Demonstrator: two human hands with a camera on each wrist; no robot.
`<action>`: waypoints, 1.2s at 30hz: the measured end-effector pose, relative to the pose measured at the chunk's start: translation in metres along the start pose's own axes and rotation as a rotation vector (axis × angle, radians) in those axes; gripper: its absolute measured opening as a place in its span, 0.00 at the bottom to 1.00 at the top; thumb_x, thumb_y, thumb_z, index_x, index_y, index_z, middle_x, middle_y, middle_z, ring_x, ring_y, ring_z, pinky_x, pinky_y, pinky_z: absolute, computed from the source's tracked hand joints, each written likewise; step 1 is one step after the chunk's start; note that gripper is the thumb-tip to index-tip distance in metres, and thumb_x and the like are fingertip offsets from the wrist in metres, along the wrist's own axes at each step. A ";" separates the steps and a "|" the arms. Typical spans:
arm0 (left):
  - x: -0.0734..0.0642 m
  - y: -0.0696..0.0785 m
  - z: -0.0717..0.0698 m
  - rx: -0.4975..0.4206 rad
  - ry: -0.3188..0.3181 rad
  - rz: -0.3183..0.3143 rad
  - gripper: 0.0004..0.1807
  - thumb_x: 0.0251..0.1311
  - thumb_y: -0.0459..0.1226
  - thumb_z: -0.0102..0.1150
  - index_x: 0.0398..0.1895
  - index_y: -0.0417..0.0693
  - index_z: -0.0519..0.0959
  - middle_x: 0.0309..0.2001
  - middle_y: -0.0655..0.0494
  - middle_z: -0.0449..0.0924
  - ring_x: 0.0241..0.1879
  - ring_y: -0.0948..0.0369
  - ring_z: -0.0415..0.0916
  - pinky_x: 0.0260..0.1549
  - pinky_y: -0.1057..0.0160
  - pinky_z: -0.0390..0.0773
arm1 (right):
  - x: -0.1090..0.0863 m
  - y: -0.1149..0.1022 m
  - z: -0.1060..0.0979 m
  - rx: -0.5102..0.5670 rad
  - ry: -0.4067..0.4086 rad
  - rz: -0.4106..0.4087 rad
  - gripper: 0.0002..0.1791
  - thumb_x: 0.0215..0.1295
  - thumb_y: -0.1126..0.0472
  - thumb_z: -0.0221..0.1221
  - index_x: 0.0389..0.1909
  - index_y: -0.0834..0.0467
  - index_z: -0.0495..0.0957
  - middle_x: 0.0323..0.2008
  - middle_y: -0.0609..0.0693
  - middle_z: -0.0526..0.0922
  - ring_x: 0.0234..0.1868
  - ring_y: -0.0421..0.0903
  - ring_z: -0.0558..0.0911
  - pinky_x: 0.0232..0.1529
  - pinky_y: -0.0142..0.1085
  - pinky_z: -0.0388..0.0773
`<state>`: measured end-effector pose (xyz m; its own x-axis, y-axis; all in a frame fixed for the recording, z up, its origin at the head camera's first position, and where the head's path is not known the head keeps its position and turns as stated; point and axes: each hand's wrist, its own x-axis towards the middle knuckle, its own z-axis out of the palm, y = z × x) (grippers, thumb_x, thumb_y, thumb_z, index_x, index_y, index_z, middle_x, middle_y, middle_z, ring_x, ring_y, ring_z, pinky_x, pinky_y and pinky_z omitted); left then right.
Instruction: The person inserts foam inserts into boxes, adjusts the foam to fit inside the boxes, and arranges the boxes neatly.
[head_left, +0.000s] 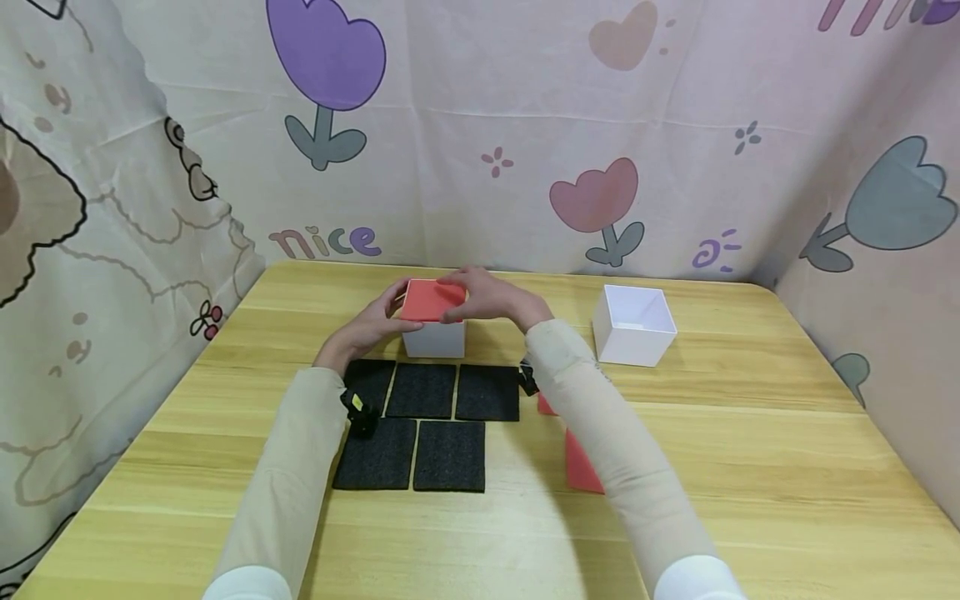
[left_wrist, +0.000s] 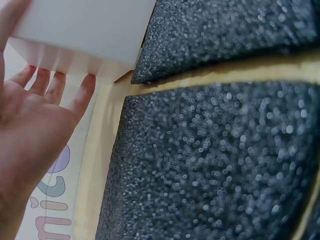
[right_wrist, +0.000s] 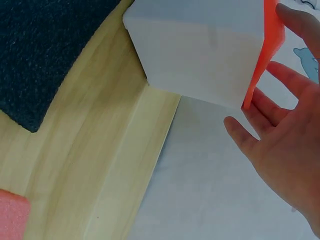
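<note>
A white box (head_left: 435, 340) stands at the back left of the table with a red foam square (head_left: 429, 298) at its top opening. My left hand (head_left: 369, 327) holds the box from its left side, the thumb along the near face and the fingers touching another wall (left_wrist: 70, 62). From the right, my right hand (head_left: 487, 296) grips the red square by its edges. In the right wrist view the red square (right_wrist: 262, 60) lies along the box's rim, slightly bowed. The inside of this box is hidden.
A second white box (head_left: 636, 333), open at the top, stands at the back right. Several black foam squares (head_left: 450, 456) lie in two rows in front of the left box. More red foam (head_left: 581, 465) lies partly under my right forearm. A printed cloth (head_left: 465, 192) hangs behind the table.
</note>
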<state>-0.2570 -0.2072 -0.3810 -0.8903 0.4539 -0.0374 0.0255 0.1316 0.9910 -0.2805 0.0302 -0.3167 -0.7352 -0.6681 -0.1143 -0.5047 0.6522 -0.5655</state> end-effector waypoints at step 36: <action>0.005 -0.013 -0.005 0.024 0.001 0.011 0.48 0.63 0.33 0.58 0.78 0.48 0.38 0.77 0.53 0.37 0.74 0.51 0.36 0.66 0.45 0.55 | 0.002 -0.015 0.016 -0.258 0.060 -0.113 0.28 0.68 0.58 0.59 0.68 0.59 0.68 0.69 0.55 0.64 0.67 0.51 0.66 0.66 0.40 0.62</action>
<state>-0.2638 -0.2113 -0.3930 -0.8901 0.4549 -0.0266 0.0459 0.1475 0.9880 -0.2675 0.0134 -0.3218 -0.6895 -0.7243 -0.0093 -0.6777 0.6495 -0.3447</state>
